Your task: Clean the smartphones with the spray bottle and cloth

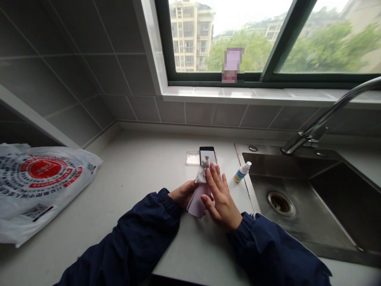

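A black-screened smartphone (207, 155) lies partly under a pale lilac cloth (197, 202), which has a grey fold (202, 174) over the screen. The lower part of the phone is hidden by the cloth and my hands. My left hand (182, 194) grips the cloth from the lower left. My right hand (219, 198) presses on it with spread fingers. A transparent phone case (193, 158) lies on the counter just left of the phone. A small white-capped spray bottle (241, 172) lies to the right, near the sink edge.
A white printed plastic bag (38, 186) lies on the pale countertop (127, 178) at the left. A steel sink (285, 198) with a chrome faucet (309, 139) is at the right. Grey wall tiles and a window stand behind.
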`<state>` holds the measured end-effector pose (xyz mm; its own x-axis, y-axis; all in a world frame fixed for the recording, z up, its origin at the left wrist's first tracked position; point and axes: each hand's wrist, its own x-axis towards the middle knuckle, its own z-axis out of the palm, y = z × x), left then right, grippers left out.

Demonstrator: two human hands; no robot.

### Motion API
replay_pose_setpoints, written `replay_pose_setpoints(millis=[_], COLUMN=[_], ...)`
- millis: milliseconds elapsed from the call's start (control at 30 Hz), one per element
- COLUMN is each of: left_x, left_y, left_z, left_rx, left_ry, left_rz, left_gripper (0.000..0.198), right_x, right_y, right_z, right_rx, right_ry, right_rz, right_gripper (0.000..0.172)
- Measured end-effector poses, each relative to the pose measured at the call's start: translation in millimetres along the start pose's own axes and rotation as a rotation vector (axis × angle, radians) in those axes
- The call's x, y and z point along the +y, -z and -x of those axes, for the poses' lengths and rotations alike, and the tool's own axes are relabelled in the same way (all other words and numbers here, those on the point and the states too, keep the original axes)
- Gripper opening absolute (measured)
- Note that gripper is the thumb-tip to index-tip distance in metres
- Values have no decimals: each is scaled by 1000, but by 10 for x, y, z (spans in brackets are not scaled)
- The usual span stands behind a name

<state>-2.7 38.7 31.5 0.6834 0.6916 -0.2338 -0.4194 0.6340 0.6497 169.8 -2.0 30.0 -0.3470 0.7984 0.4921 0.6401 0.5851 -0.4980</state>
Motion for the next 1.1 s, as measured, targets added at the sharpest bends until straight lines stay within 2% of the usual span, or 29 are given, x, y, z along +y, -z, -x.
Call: replay_pose_setpoints(millis=[33,67,167,267,433,667,833,1000,1100], left_x=[5,9,12,-2,-21,-76,-48,4,6], left_y=[31,64,152,199,173,159,169,107,99], left_z=[6,6,-23,-63,-88,-119,-92,-31,-17], left_rx=[-81,-152,-244,-246,-243,-228,-270,-226,-204], left_ry=[99,138,129,70,37,-67,46,136,137], left_rz=[-17,-26,-15,6,-4,-37,-50,-71,-85], left_gripper=[44,49,65,70,66,59,64,61,58], right_x=[7,13,17,9,-6,-3,21,53,68], right_y=[-8,-16,-37,-45,-34,-12,-20,-25,-26], right_z=[-2,-2,4,16,19,9,8,2,1], right_rx=[8,11,1,-9,6,-28,-8,9,14], right_ry=[-22,-37,-53,-54,-41,69,31,-42,-78], right_rz=[4,8,23,45,61,-18,-62,-91,-91], right_gripper=[70,70,70,70,71,75,74,72,72])
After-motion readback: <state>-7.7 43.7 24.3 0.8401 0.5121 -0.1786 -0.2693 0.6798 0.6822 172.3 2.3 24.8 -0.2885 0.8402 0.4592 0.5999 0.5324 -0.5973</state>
